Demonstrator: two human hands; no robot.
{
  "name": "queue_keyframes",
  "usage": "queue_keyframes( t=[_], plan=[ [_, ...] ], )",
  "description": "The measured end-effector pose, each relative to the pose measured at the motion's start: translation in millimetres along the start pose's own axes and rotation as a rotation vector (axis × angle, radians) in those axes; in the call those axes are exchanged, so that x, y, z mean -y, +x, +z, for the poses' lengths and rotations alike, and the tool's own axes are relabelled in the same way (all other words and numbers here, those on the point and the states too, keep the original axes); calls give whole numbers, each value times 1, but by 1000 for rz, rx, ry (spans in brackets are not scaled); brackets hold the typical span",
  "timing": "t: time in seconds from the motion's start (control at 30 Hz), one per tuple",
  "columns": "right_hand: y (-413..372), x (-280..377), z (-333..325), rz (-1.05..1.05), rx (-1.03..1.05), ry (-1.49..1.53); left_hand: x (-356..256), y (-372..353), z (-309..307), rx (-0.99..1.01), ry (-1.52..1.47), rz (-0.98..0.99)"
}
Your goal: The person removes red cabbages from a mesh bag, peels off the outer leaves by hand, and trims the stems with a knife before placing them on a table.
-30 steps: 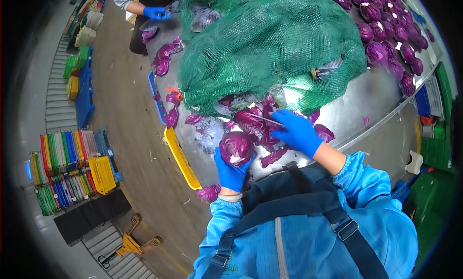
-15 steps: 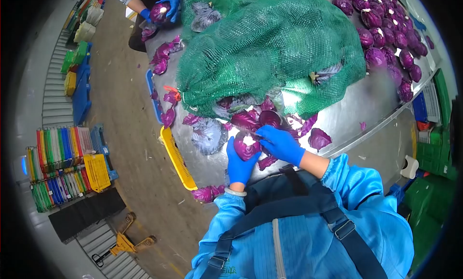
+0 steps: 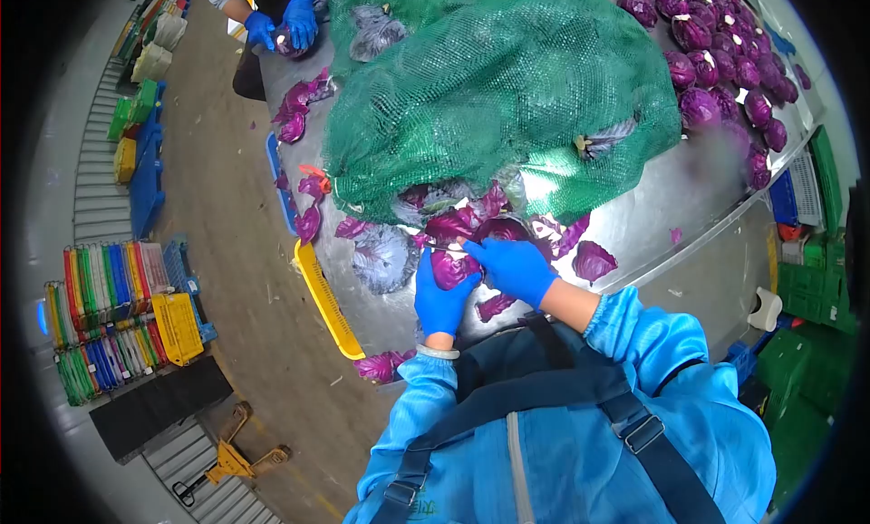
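Observation:
My left hand (image 3: 440, 299), in a blue glove, is wrapped round a red cabbage (image 3: 455, 270) low over the metal table. My right hand (image 3: 515, 268), also gloved, is closed on a small knife (image 3: 440, 247) whose thin blade lies across the pale stem end of the cabbage. Most of its handle is hidden in the fingers. Loose purple leaves (image 3: 594, 261) lie around both hands. To the left of them sits a greyish outer cabbage leaf (image 3: 384, 258). Just beyond is a green mesh sack (image 3: 507, 89) with cabbage showing at its near edge.
Many trimmed cabbages (image 3: 698, 107) cover the table's (image 3: 671, 193) far right. Across the table, a co-worker's blue-gloved hands (image 3: 299, 21) hold another cabbage. Yellow (image 3: 328, 302) and blue crates (image 3: 279, 184) stand along the left edge. A yellow pallet jack (image 3: 231, 460) is on the floor.
My right hand and the knife have shifted across the cabbage's top, and the cabbage has tilted in my left hand. The co-worker's cabbage is lower, with both hands over it. The view has shifted slightly.

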State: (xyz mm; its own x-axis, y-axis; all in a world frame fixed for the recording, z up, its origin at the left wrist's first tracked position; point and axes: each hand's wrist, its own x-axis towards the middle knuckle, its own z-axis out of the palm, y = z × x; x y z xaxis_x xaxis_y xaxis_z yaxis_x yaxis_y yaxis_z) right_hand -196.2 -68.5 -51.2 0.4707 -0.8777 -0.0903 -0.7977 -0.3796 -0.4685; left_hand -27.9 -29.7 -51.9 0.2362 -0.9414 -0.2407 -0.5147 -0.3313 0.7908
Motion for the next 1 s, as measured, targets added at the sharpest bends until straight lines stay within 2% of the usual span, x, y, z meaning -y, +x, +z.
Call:
queue_keyframes(
  t=[0.17, 0.23, 0.3, 0.33, 0.4, 0.47, 0.5, 0.6, 0.63, 0.73, 0.77, 0.83, 0.93, 1.0],
  plan=[
    [38, -15, 21, 194, 8, 258, -2, -16, 4, -17, 12, 113],
    [42, -13, 21, 142, -82, 454, 10, -14, 3, -10, -30, 118],
    [33, -10, 25, 70, -209, 539, 45, -15, 0, 125, -277, 173],
    [34, -11, 18, 165, -33, 478, 46, -20, -5, 148, -302, 189],
    [38, -20, 13, 214, -115, 457, 40, -31, -14, 186, -345, 243],
    [35, -24, 16, 252, -178, 448, 9, -43, -20, 103, -363, 317],
    [36, -29, 14, 257, -145, 471, -4, -44, -21, 51, -375, 360],
    [34, -29, -14, 269, -81, 556, -12, -36, -30, -83, -355, 314],
    [29, -19, -33, 267, -16, 677, -7, -29, -30, -122, -368, 329],
    [12, 14, -69, 245, 219, 985, -13, -18, -41, -181, -105, 521],
    [12, 18, -71, 252, 257, 883, -20, -17, -43, -191, -34, 570],
    [11, 16, -70, 176, 162, 903, -25, -16, -40, -199, -32, 589],
    [6, 10, -49, 119, -20, 728, -21, -17, -40, -161, -85, 563],
    [1, 5, -42, 224, -20, 882, -16, -17, -39, -105, -169, 508]
  ],
)
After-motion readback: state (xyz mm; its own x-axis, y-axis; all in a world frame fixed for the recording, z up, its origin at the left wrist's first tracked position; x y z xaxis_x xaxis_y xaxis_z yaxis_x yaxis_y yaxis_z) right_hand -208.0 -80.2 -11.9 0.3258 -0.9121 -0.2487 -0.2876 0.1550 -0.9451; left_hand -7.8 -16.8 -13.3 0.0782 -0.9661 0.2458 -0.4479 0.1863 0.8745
